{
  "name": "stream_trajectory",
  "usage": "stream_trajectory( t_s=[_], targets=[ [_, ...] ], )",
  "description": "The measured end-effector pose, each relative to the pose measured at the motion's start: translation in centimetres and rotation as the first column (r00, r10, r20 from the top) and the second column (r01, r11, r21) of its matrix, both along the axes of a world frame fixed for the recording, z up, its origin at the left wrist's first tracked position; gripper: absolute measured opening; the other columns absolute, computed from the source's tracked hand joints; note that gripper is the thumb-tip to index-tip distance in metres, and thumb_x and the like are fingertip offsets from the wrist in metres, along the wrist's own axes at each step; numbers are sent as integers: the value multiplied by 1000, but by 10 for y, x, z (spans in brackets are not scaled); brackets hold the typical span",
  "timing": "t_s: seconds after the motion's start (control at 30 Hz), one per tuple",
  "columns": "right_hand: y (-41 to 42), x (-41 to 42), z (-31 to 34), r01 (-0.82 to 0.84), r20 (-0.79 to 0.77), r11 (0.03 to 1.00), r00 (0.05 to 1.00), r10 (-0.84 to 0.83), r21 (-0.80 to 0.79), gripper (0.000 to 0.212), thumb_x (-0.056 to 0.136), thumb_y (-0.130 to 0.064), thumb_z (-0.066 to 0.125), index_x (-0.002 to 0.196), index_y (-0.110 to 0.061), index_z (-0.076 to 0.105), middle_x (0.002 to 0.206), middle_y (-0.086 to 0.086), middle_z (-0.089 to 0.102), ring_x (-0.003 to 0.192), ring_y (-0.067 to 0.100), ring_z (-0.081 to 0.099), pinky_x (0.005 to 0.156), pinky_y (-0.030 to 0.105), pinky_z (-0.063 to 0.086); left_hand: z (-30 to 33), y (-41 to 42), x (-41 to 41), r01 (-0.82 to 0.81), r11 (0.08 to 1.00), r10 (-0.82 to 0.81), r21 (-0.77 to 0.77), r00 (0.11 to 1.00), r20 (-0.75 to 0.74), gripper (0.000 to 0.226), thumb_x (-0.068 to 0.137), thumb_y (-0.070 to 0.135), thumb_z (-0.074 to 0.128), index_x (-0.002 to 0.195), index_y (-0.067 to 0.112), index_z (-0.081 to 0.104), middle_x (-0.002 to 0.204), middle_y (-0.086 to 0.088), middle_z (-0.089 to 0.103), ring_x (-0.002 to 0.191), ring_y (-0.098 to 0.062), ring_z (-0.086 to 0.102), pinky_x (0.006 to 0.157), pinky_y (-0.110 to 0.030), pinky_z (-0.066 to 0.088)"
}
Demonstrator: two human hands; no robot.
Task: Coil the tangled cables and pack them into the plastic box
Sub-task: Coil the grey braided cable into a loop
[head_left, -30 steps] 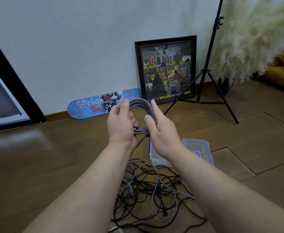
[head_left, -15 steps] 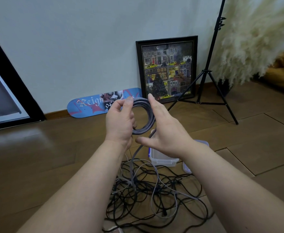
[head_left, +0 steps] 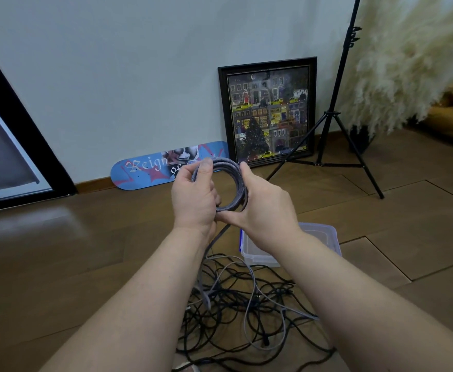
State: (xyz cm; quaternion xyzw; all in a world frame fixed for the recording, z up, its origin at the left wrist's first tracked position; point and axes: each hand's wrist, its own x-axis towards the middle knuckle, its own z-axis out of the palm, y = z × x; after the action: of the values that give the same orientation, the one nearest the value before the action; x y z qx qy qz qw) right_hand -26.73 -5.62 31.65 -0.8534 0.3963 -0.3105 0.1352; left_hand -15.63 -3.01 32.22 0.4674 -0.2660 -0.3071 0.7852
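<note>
Both hands are holding a grey braided cable [head_left: 232,181] that is wound into a round coil in front of the chest — the ring is standing roughly upright, its open face turned toward the camera, with no real long axis while looped. The left hand [head_left: 194,200] is pinching the coil's upper left side, thumb lying over the strands and fingers curled behind. The right hand [head_left: 263,208] is cupping the right and lower side, its thumb pressing along the bottom of the ring and its fingers wrapping behind the loops. A loose tail of the same cable is hanging down from under the left hand, running steeply toward the floor [head_left: 86,264] and slightly left. Below the forearms a tangle of cables [head_left: 236,312], black and pale grey, is lying spread on the floor. Just beyond that tangle a clear plastic box [head_left: 324,237] is sitting open on the floor, partly hidden by the right wrist — what it holds cannot be told.
</note>
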Motion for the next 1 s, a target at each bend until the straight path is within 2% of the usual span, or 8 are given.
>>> stream_trajectory(
  t_s=[0.07,0.17,0.33,0.4,0.53,0.67,0.9,1.0],
  targets=[
    [-2,-5,7,-80,-6,996,997,80,33,112,68,-61,77,154,-21,17,157,-3,30,139,14,36,106,35,41,2,1,4,6,1000,-7,14,1000,30,13,99,19,56,88,15,50,45,9,35,38,-5,26,40,-21,23],
    [-5,-11,15,-192,77,975,980,184,114,130,63,-52,85,155,-27,-4,164,-8,4,147,9,17,111,32,31,5,2,6,77,996,-82,42,987,137,13,100,18,54,87,17,53,46,11,37,39,-7,24,42,-22,22],
    [-11,-14,8,-225,109,955,972,207,194,131,64,-43,88,155,-28,-5,157,0,28,141,14,31,110,28,33,3,4,-5,128,988,-145,88,967,212,10,98,17,56,88,17,54,45,11,35,40,-8,26,46,-26,22],
    [-10,-12,1,-224,136,951,971,199,213,125,68,-42,86,155,-26,-2,156,1,29,140,15,32,108,24,31,2,2,-6,98,991,-114,89,975,192,10,97,16,58,88,17,54,44,10,35,40,-8,26,45,-26,23],
    [-8,-6,-7,-223,185,953,965,187,202,113,75,-38,81,155,-21,3,153,3,28,140,16,32,111,33,33,2,-1,-7,40,997,-50,69,988,148,13,97,19,60,88,16,52,44,10,34,39,-7,25,43,-23,22],
    [-5,-5,-10,-222,223,952,959,174,213,109,77,-40,79,154,-22,4,146,3,31,128,13,41,106,36,38,5,0,-9,90,995,-94,48,991,95,24,103,35,45,91,15,49,49,8,34,42,-7,25,43,-23,21],
    [-2,-5,-9,-177,125,962,980,153,207,110,78,-44,76,155,-21,0,141,7,33,124,24,46,102,42,41,2,0,-6,84,994,-97,69,973,208,26,105,27,40,82,18,41,52,8,30,43,-7,23,40,-22,18],
    [0,-3,-7,-136,48,976,990,130,167,113,77,-40,78,154,-22,-2,137,8,35,120,29,49,97,41,44,-4,-6,0,22,996,-48,87,950,310,27,104,33,42,80,19,42,56,9,34,46,-8,30,44,-23,25]
  ],
)
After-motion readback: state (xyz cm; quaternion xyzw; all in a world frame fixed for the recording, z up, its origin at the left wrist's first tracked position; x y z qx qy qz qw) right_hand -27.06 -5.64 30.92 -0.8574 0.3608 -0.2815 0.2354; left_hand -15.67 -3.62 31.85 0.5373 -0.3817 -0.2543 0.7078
